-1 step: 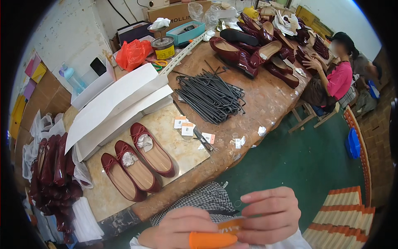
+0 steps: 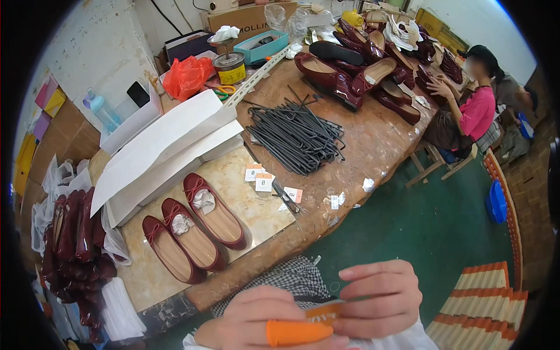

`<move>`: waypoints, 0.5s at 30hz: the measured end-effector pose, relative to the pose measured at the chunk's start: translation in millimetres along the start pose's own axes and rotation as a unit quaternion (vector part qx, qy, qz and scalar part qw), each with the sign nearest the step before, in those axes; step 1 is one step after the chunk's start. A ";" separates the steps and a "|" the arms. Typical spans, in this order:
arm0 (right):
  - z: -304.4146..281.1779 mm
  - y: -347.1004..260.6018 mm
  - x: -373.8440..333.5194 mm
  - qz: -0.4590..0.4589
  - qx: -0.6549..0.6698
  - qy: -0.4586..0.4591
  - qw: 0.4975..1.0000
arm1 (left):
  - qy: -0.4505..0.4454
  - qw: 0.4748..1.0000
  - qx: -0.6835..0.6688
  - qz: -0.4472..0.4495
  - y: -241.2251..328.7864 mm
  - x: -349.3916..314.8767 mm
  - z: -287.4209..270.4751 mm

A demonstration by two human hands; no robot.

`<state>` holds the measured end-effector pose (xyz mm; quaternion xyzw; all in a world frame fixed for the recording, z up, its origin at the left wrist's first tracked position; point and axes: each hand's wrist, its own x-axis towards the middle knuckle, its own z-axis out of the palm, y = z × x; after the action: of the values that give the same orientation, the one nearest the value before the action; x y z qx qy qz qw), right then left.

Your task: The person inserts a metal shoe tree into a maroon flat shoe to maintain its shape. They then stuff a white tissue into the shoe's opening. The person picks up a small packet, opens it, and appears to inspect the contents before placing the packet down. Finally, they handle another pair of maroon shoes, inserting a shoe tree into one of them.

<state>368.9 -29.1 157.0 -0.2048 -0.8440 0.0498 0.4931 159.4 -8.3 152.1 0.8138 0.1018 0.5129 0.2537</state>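
Observation:
At the lower edge, over my lap, my left hand (image 2: 254, 318) and my right hand (image 2: 382, 300) are closed on a small flat orange piece with white printing (image 2: 324, 313). Its exact kind is partly hidden by the fingers. An orange finger cover (image 2: 297, 333) sits on one finger of my left hand. Beyond my hands, three dark red ballet flats lie side by side: a left one (image 2: 172, 251), a middle one (image 2: 195, 236) and a right one (image 2: 219, 219). Crumpled white paper fills the middle and right shoes. Small white and orange tags (image 2: 263, 182) lie past them.
Black bent rods (image 2: 297, 134) are heaped mid-table. More dark red shoes (image 2: 350, 64) pile up at the far right, where a co-worker in pink (image 2: 478, 114) sits. White paper sheets (image 2: 169, 146), scissors (image 2: 224, 91) and a red plastic bag (image 2: 188, 77) stand far left; bagged shoes (image 2: 76, 233) are at left.
My hands and the orange piece have shifted very slightly. Everything on the table looks the same.

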 end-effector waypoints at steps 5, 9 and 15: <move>-0.9 -0.6 -2.8 -0.005 -0.009 0.004 1.000 | -0.035 0.999 -0.025 -0.019 -3.0 7.4 -2.9; -1.4 -3.7 9.4 -0.043 0.011 0.031 0.999 | -0.011 0.991 -0.031 0.132 -13.6 18.0 -4.7; -2.2 -2.7 4.7 -0.025 0.018 0.029 0.999 | -0.039 0.993 -0.031 0.104 -7.6 23.4 -8.0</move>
<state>367.9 -29.9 162.8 -0.1761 -0.8332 0.0462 0.5221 163.6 10.6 169.3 0.8312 -0.0090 0.5070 0.2281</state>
